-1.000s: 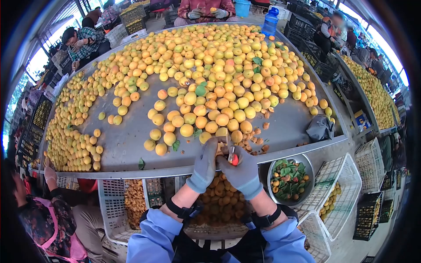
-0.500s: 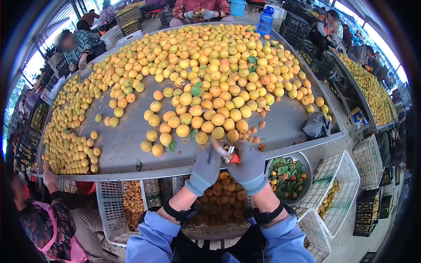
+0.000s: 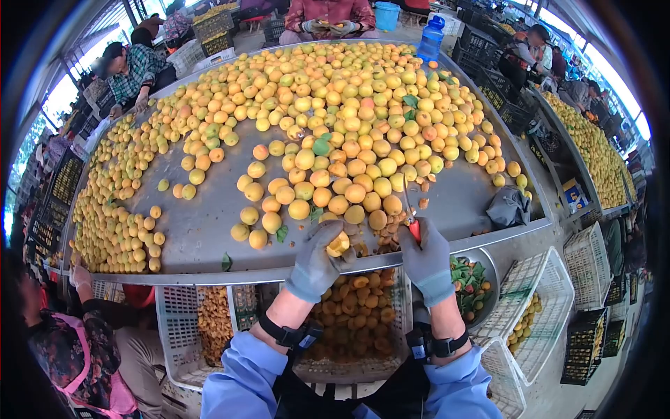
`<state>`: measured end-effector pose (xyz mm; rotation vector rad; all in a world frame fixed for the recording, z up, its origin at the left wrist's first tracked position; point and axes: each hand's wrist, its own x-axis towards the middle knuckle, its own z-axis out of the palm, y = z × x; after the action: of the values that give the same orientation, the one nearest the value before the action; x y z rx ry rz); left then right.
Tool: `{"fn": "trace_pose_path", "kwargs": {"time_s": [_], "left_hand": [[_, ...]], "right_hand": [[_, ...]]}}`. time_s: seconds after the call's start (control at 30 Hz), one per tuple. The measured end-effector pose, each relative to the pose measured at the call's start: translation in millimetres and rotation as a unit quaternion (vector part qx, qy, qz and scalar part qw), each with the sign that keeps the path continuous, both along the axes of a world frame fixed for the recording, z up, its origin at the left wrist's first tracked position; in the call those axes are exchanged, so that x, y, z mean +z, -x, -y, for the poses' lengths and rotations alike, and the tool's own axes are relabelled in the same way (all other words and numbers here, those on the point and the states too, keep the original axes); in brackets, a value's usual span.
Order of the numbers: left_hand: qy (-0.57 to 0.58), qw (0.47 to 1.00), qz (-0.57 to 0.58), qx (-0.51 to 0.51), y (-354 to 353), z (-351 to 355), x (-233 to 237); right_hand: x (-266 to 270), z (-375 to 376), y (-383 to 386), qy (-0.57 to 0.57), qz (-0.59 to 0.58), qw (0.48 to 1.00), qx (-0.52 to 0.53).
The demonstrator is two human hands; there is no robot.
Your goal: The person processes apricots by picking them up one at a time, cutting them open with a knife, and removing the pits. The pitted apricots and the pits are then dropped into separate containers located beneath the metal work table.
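Note:
Both of my hands wear grey gloves and are above the table's near edge. In my left hand (image 3: pixel 317 260), closed fingers grip a cut apricot (image 3: pixel 338 244) with its orange flesh showing. My right hand (image 3: pixel 426 260) is closed around the red handle of a knife (image 3: pixel 414 228); its thin blade points up and away over the table. Just beyond my hands lie whole apricots (image 3: pixel 356 213) and brown pits and scraps (image 3: pixel 388 241). Below the table edge, between my forearms, a crate holds many apricot pieces (image 3: pixel 356 314).
The metal table (image 3: pixel 199 234) carries a large apricot heap, a blue bottle (image 3: pixel 431 38) and a dark bag (image 3: pixel 508 204). A metal bowl (image 3: pixel 494 279) with leaves and white crates (image 3: pixel 548 321) stand at right; another crate (image 3: pixel 178 335) is at left. Several people work around.
My hands have moved apart from each other. A cut apricot now shows in the left hand, and the knife in the right now points upward, away from the left.

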<state>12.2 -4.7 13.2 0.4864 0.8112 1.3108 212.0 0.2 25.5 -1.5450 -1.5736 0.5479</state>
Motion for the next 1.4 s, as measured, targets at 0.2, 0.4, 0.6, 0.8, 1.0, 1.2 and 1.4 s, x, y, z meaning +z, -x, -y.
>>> {"fn": "trace_pose_path", "kwargs": {"time_s": [0.2,0.4,0.6,0.8,1.0,1.2,1.4], "left_hand": [[-0.082,0.974,-0.103,-0.183,19,14,22],[-0.352,0.704,-0.491,-0.374,-19,42,-30],[-0.19,0.71,-0.55,-0.397,7,37,9],[-0.175,0.541,-0.82,0.069,73,6,2],[0.002,0.424,-0.906,0.007,127,-6,-19],[0.038,0.442,-0.895,-0.038,129,-8,-25],[-0.017,0.632,-0.76,-0.152,103,1,5]], "right_hand": [[-4,0,-8,-0.032,-0.172,0.984,-0.016],[3,1,-15,0.072,-0.377,0.923,-0.014],[-2,7,-17,0.056,-0.236,0.97,0.011],[-8,8,-12,0.047,-0.147,0.988,0.004],[-4,11,3,0.057,-0.094,0.993,0.038],[-4,13,14,0.04,-0.101,0.992,0.066],[-1,14,13,0.032,-0.088,0.992,0.088]]}}
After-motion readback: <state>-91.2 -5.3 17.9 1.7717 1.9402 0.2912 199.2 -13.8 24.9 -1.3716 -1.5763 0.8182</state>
